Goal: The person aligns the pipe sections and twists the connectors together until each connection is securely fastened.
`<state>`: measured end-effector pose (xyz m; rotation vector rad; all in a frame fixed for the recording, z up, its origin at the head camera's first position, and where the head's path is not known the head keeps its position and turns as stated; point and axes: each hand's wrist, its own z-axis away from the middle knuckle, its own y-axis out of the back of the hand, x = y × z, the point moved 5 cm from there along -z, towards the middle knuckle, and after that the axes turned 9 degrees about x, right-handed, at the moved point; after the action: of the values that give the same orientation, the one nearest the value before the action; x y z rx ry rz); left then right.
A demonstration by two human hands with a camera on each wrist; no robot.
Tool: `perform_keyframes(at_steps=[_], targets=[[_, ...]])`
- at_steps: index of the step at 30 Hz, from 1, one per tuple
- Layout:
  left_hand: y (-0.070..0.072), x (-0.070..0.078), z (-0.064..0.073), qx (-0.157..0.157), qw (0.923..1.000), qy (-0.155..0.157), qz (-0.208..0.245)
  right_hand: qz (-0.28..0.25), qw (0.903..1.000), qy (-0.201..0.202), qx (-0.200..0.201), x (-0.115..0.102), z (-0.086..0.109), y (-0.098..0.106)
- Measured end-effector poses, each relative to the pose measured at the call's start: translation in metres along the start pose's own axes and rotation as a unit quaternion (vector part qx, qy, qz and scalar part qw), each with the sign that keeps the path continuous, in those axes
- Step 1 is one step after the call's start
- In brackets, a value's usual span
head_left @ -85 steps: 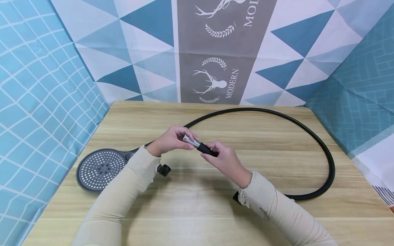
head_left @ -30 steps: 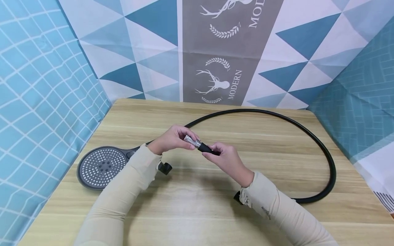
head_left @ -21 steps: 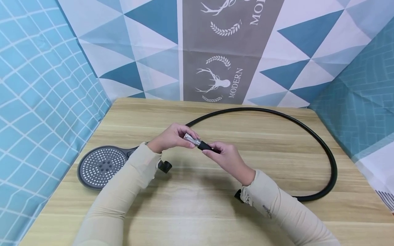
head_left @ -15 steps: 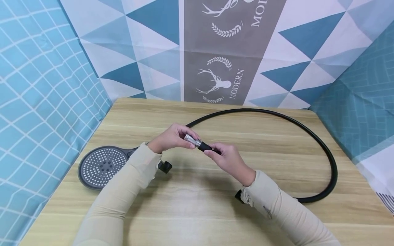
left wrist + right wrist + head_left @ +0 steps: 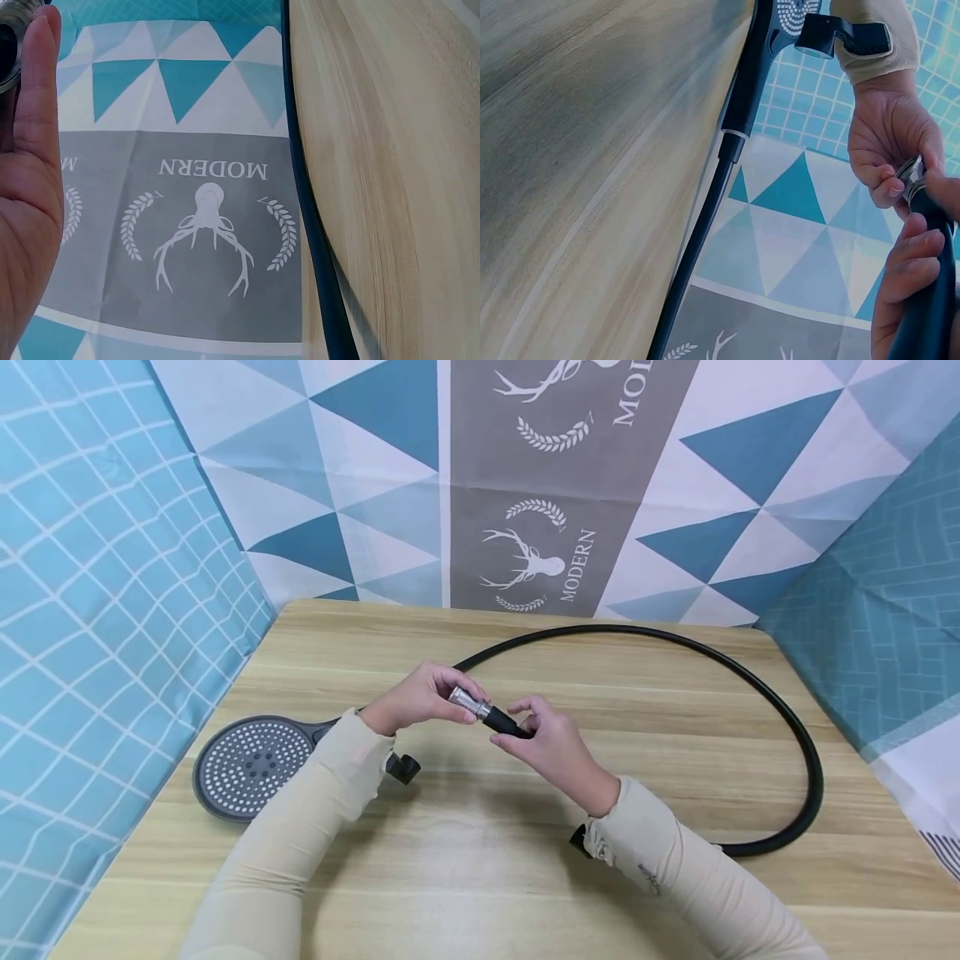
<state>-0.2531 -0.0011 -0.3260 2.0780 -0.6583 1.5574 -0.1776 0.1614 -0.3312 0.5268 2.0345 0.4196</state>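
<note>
My left hand [image 5: 420,700] pinches a silver metal fitting [image 5: 467,700] between thumb and fingers above the table. The fitting sits at the end of a black hose sleeve [image 5: 501,722], which my right hand [image 5: 558,743] holds. In the right wrist view, fingers [image 5: 911,266] of my right hand curl round the black hose [image 5: 930,307]. The left wrist view catches only part of the left hand [image 5: 30,195] and the fitting's ring-shaped open end [image 5: 9,45]. A grey shower head [image 5: 251,768] lies face up left of my left sleeve, its handle partly hidden.
From the shower head's handle [image 5: 742,105], the hose [image 5: 750,677] loops across the back and right of the wooden table [image 5: 465,877]. Patterned sheets [image 5: 517,485] stand behind and at both sides. Small black devices [image 5: 403,768] sit at the sleeves.
My right hand's forefinger has lifted and its grip has shifted slightly on the black sleeve. The left hand keeps its hold on the fitting. Shower head and hose loop lie as before.
</note>
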Motion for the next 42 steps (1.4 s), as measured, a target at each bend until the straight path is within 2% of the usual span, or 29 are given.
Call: perform_keyframes(at_steps=[8,22,25,30,34,42], targets=[[0.000,-0.002,0.001,0.003,1.0000,0.001,0.002,-0.040,0.9988,0.018,0.021,-0.001,0.001,0.001],[-0.003,0.004,0.002,-0.014,0.9999,-0.007,-0.005,-0.058,0.9981,0.008,0.019,0.000,0.002,0.004],[-0.004,0.006,0.002,-0.008,0.9999,-0.008,-0.005,-0.053,0.9982,0.014,0.022,0.000,0.002,0.006],[-0.007,0.007,0.001,0.015,0.9997,-0.007,-0.019,-0.046,0.9983,0.017,0.032,-0.001,-0.001,0.011],[-0.009,0.007,0.001,0.022,0.9991,-0.010,-0.034,-0.046,0.9983,0.011,0.035,0.001,-0.002,0.013],[-0.014,-0.001,0.001,0.011,0.9964,-0.013,-0.083,-0.018,0.9992,0.025,0.025,0.007,0.009,0.013]])
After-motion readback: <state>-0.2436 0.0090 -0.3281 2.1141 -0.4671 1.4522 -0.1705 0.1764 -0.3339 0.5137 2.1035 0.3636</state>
